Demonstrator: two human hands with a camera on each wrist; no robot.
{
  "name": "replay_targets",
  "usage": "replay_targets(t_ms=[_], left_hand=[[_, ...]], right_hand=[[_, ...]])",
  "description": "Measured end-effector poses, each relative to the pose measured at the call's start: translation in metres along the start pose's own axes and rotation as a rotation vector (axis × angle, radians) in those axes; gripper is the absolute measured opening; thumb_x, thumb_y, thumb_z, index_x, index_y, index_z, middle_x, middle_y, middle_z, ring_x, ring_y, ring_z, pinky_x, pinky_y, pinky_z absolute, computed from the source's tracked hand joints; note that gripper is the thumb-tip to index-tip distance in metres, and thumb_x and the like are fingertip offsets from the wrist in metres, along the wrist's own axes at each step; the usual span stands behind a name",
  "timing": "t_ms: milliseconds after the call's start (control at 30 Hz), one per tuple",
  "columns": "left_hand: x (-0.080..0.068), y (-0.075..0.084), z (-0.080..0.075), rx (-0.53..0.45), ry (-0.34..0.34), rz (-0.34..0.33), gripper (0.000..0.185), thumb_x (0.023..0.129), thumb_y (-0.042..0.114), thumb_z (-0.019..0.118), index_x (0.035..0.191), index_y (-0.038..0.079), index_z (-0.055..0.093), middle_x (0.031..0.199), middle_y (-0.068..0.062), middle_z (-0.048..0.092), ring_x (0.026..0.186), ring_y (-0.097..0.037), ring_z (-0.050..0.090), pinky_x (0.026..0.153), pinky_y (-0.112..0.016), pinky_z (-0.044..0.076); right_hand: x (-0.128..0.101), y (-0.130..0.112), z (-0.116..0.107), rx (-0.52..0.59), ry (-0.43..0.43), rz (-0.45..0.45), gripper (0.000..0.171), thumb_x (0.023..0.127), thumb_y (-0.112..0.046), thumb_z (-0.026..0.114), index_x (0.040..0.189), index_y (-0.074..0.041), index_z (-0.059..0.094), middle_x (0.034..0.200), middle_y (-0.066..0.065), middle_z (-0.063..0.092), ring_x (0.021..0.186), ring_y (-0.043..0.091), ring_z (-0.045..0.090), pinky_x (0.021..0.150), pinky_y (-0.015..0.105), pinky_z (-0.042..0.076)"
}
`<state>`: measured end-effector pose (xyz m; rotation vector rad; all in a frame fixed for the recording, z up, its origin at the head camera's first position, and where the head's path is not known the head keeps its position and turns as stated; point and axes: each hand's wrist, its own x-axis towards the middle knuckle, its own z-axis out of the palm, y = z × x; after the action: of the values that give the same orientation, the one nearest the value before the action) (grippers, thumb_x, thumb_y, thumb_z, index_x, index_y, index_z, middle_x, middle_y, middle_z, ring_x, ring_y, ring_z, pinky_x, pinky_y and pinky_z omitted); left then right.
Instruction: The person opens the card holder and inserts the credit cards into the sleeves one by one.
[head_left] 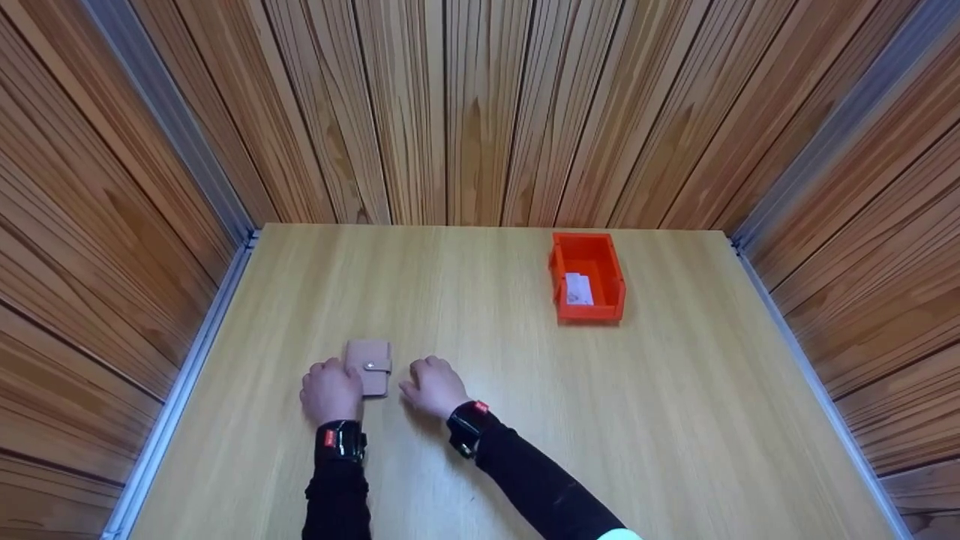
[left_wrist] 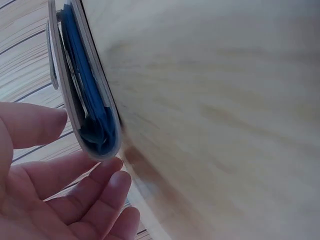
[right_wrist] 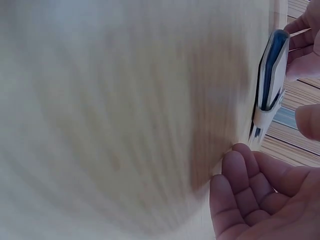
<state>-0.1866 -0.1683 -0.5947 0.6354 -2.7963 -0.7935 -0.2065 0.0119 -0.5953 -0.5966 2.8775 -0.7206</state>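
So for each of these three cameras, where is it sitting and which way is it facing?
Head: worn high, looking down at the table; both hands and dark sleeves show, plus an orange bin.
Left wrist: low beside the left hand, facing the wallet edge-on.
Right wrist: low beside the right hand, facing the wallet from the other side.
All three views share the wallet.

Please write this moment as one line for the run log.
left hand: open, at wallet's left edge | right hand: open, beside it, apart | wallet: snapped shut, flat on table | orange bin: holds cards

Bright, even light; blurred wrist views
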Motion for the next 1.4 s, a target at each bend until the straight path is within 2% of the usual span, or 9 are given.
replay_targets(t_ms=[200,400,733,900,1067,1400], left_hand=[[0.001,-0.002,0.001,0.003,-0.001,0.007,0.030,0.094,0.019,0.057,0.099,-0.010,0.065,0.098,-0.030,0.059,0.095,-0.048,0.057,0.078,-0.057,0.042],[0.002,-0.002,0.002,0.001,-0.023,0.019,0.030,0.096,0.019,0.055,0.099,-0.009,0.067,0.095,-0.029,0.061,0.093,-0.048,0.058,0.077,-0.057,0.042],[0.003,-0.001,0.000,-0.016,-0.063,0.004,0.031,0.097,0.019,0.053,0.102,-0.008,0.068,0.095,-0.030,0.063,0.093,-0.048,0.060,0.077,-0.058,0.043],[0.005,-0.001,-0.001,-0.035,-0.097,-0.008,0.031,0.098,0.019,0.053,0.105,-0.008,0.067,0.097,-0.030,0.063,0.093,-0.048,0.061,0.078,-0.058,0.044],[0.007,0.000,-0.003,-0.065,-0.143,-0.038,0.031,0.099,0.019,0.051,0.107,-0.008,0.065,0.099,-0.029,0.063,0.095,-0.046,0.061,0.079,-0.057,0.045],[0.008,-0.003,0.000,-0.106,-0.142,-0.052,0.026,0.096,0.016,0.054,0.097,-0.006,0.067,0.095,-0.025,0.067,0.090,-0.043,0.064,0.073,-0.056,0.047]], right_hand=[[0.005,-0.005,0.004,0.032,-0.016,0.038,0.035,0.094,-0.032,0.064,0.113,-0.003,0.068,0.097,0.009,0.062,0.091,0.025,0.059,0.081,0.037,0.049],[0.006,-0.011,0.007,0.037,-0.014,0.039,0.032,0.092,-0.030,0.065,0.109,-0.004,0.069,0.096,0.009,0.061,0.089,0.025,0.059,0.077,0.036,0.049],[0.011,-0.019,0.011,0.046,-0.040,0.040,0.032,0.092,-0.027,0.063,0.114,-0.004,0.069,0.096,0.008,0.062,0.087,0.022,0.057,0.075,0.032,0.047],[0.013,-0.020,0.013,0.043,-0.038,0.023,0.032,0.094,-0.026,0.062,0.117,-0.006,0.070,0.090,0.007,0.060,0.081,0.020,0.055,0.070,0.031,0.045],[0.013,-0.020,0.009,0.095,-0.050,0.011,0.028,0.093,-0.022,0.062,0.115,-0.007,0.072,0.086,0.006,0.058,0.077,0.019,0.053,0.068,0.030,0.044],[0.014,-0.014,0.007,0.163,-0.064,-0.057,0.025,0.095,-0.017,0.061,0.115,-0.006,0.072,0.094,0.008,0.068,0.085,0.019,0.059,0.079,0.028,0.047]])
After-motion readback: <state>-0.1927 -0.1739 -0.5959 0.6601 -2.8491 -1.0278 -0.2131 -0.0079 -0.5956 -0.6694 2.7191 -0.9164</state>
